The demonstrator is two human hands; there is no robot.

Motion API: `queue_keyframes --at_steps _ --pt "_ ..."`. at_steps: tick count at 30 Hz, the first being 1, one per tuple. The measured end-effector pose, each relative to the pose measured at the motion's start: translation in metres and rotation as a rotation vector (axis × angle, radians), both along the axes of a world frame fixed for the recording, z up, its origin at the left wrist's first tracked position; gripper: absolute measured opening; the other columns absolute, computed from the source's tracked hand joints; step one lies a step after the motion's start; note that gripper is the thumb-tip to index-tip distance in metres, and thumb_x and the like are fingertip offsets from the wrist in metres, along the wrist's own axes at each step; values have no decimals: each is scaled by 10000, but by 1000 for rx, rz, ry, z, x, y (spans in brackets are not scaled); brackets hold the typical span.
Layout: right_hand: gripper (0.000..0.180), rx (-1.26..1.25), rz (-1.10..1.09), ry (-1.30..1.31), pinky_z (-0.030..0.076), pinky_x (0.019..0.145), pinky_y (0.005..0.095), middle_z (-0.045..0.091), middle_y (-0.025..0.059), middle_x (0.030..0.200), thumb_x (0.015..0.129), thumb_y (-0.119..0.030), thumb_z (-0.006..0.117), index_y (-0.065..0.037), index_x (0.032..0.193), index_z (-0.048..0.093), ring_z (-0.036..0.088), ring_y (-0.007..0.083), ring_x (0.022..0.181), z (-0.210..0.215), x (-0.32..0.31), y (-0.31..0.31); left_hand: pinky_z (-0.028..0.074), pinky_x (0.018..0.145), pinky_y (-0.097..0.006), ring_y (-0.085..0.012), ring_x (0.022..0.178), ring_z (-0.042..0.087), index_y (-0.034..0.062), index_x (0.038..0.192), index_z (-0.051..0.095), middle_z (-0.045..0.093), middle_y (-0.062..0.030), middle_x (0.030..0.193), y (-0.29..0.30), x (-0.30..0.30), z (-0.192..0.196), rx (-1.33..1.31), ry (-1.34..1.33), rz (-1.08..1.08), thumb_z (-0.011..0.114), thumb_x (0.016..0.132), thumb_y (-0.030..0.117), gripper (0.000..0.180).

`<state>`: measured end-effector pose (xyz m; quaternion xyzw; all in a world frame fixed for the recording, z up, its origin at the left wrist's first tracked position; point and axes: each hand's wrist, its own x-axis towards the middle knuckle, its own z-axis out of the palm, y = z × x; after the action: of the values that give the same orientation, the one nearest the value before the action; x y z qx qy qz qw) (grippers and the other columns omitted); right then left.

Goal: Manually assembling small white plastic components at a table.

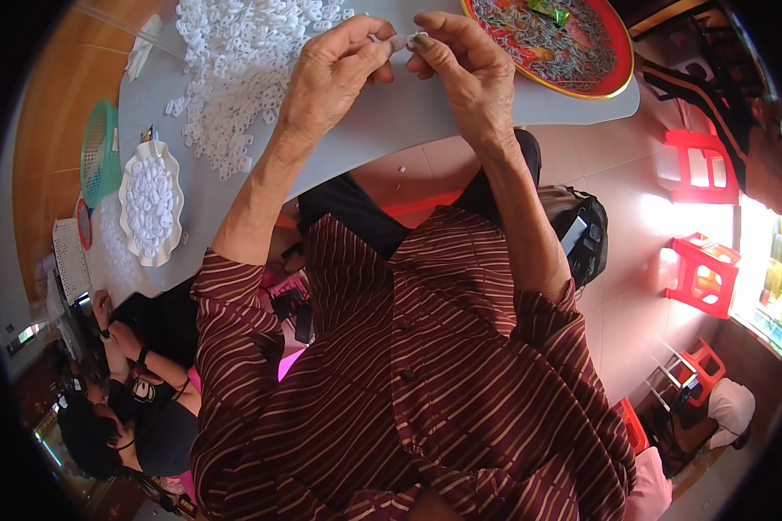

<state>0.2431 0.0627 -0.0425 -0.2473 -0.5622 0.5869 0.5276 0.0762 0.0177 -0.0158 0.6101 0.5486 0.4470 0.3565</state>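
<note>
Over the near edge of the grey table, my two hands meet at their fingertips. My right hand (467, 74) pinches a small white plastic clip (414, 40) between thumb and fingers. Directly beside it, my left hand (341, 68) is closed, thumb pressed to forefinger; whatever it holds is hidden by the fingertips. A large heap of similar white clips (235, 78) spreads on the table left of my left hand. Just right of my right hand lies a round red tray (619, 52) with a gold rim, strewn with small grey metal nails (547, 56).
A white wavy-edged dish (179, 201) full of white pieces stands at the table's left, near a green basket (101, 154). Another person (148, 391) sits at lower left. Red stools (704, 273) stand on the tiled floor to the right; a dark bag (589, 234) is beside my leg.
</note>
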Motion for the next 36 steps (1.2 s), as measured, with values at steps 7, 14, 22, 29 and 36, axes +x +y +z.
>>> queue_keyframes --at_steps 7,14,22,29,36 --pt "204 24 23 -8 511 677 217 659 31 858 877 -78 620 -12 1070 620 627 90 755 0 -1 0 470 647 -235 -76 696 565 29 977 618 630 -23 728 -2 13 1 -7 -202 26 556 904 208 203" --pt "220 -17 14 -8 517 682 224 656 38 860 855 -72 648 -3 1061 617 616 92 737 1 0 -2 414 736 -216 -92 782 525 -12 1064 580 587 -35 836 3 6 1 47 -259 56 528 925 188 249" --pt "298 37 39 -27 514 676 222 651 61 832 846 -58 647 8 1122 558 616 99 729 1 -1 -2 441 740 -224 -85 800 551 21 1084 579 606 -21 885 5 6 0 137 -174 77 512 940 178 223" --pt "325 59 34 -76 512 673 224 655 72 820 838 -58 641 16 1138 538 618 99 721 3 0 -2 476 724 -243 -96 803 586 31 1107 563 599 -31 876 5 15 5 193 61 162 486 954 187 232" --pt "341 51 36 -85 512 676 227 658 72 815 827 -66 653 20 1136 537 617 98 715 4 0 -3 475 716 -241 -108 795 593 38 1151 534 594 -49 899 4 17 5 261 103 142 480 955 160 237"
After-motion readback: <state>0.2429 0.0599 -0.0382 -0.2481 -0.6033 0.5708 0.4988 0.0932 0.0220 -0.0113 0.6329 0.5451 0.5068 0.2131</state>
